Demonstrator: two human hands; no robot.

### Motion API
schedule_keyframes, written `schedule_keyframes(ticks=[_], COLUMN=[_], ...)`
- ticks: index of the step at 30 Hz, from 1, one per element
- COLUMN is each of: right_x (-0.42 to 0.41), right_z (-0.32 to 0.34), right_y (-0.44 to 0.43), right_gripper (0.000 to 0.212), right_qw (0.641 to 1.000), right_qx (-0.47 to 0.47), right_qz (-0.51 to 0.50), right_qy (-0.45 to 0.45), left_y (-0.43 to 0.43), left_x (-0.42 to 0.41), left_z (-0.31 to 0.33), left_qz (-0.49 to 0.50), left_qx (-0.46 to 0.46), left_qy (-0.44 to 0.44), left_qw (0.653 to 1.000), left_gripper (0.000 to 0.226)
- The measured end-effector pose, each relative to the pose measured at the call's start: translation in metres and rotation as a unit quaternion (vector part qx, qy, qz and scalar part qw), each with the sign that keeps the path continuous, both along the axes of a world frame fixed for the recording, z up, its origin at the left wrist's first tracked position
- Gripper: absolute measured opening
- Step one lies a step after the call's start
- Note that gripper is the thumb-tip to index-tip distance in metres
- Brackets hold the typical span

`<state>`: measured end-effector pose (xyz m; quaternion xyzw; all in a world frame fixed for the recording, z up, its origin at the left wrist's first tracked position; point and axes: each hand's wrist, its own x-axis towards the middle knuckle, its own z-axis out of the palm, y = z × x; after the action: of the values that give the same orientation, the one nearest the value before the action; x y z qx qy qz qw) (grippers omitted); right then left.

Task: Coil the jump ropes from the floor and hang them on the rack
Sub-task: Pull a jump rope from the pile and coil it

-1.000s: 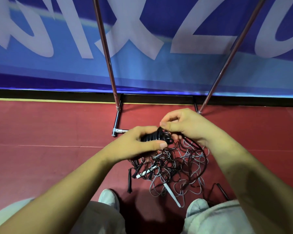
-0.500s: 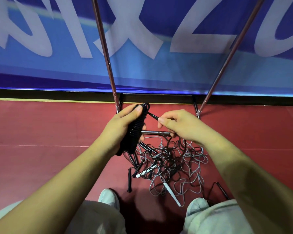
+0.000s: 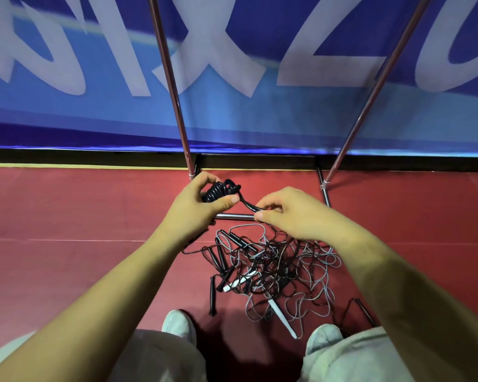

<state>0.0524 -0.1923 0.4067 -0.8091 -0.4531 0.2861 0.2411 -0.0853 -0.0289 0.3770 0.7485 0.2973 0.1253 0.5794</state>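
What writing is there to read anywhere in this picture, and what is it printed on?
"2", then a round "0" or "C", probably: big white characters on the blue banner, cut off by the picture's top edge.
Left of these: parts of two more big white characters, too cropped to read.
No print can be made out on the coiled black jump rope, the rope pile or the white handle.

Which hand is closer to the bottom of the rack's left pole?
Left. The left hand, gripping the coiled black rope, is right beside the left pole's foot; the right hand is farther right, pinching the rope's tail.
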Motion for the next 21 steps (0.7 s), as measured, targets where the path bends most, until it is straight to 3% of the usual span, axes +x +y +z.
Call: schedule_keyframes(ticks=[3, 6, 12, 17, 19, 21], right_x=[-0.004, -0.008, -0.018, -0.016, -0.015, -0.01], right_z=[0.001, 0.003, 0.004, 0.008, 0.01, 0.01], right_y=[0.001, 0.001, 0.003, 0.0, -0.002, -0.003], right_gripper=[0.016, 0.017, 0.022, 0.017, 0.015, 0.013], right_qw=[1.0, 0.999, 0.997, 0.997, 0.997, 0.997], right_qx=[-0.004, -0.009, -0.002, 0.026, 0.041, 0.053], right_qz=[0.021, 0.043, 0.07, 0.07, 0.066, 0.047], right_qy=[-0.002, -0.013, -0.025, 0.0, 0.005, 0.025], left_y=[-0.001, -0.01, -0.016, -0.016, -0.016, -0.019], left_x=[-0.002, -0.003, -0.003, -0.006, -0.006, -0.006], left_z=[-0.005, 0.0, -0.002, -0.013, -0.01, -0.008], left_qz=[-0.01, -0.013, -0.064, -0.18, -0.235, -0.292], left_qx=[0.137, 0.292, 0.402, 0.396, 0.329, 0.203], left_qy=[0.053, 0.135, 0.218, 0.237, 0.211, 0.154], left_qw=[0.989, 0.947, 0.887, 0.869, 0.89, 0.922], left_gripper=[0.038, 0.045, 0.044, 0.06, 0.061, 0.054])
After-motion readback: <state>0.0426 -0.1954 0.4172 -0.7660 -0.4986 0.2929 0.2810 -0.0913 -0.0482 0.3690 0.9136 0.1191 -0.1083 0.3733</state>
